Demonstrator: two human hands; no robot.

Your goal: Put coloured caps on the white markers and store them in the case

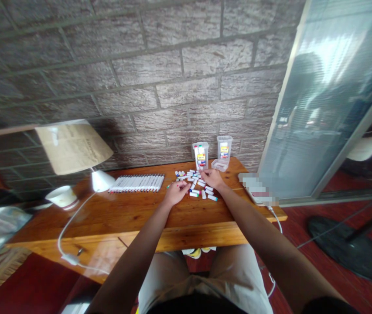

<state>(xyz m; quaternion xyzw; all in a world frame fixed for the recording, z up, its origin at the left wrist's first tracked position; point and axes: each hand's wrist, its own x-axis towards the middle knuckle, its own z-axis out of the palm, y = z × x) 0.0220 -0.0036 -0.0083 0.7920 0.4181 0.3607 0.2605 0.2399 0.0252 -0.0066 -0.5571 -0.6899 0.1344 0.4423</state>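
Both of your hands are down on the wooden table (123, 213), in a scatter of loose markers (195, 185): short white cylinders with coloured caps, roughly twenty, though they overlap too much for an exact count. Your left hand (176, 192) sits at the seven o'clock edge of that scatter with its fingers curled. A green-tipped marker pokes out beside it, but you cannot tell from here whether the fingers pinch it. Your right hand (212, 178) lies at the three o'clock edge, fingers bent onto the pile, and its grip is likewise too small to tell. At nine o'clock from your left hand, one row of markers (137, 183) lies side by side, touching, all white barrels, too fine to count. At twelve o'clock stand two clear, square plastic tubs: the left tub (200, 155) holds a few markers upright, and the right tub (224, 148) carries a label. One shallow clear tray (220, 165) lies just in front of the right tub. Far out at nine o'clock are one lamp (73, 147) with a tilted paper shade, one white cup (62, 197) and one white cable (64, 235). A rough brick wall (172, 65) rises behind.
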